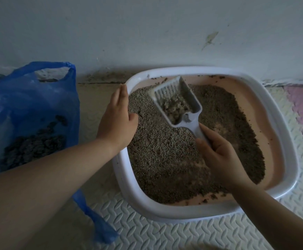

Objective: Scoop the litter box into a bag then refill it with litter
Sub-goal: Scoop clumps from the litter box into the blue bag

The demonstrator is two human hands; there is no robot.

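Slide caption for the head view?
Right hand holds a loaded scoop over the litter box; left hand rests on its rim.

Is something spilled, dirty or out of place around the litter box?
Yes. Dark crumbs lie on the litter box's far rim, and dark grime lines the foot of the wall behind it. A greenish stain marks the wall above.

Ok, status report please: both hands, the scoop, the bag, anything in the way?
Left hand flat on litter box rim. Right hand grips scoop handle; scoop holds clumps above the litter. Blue bag open left of box, left hand between them.
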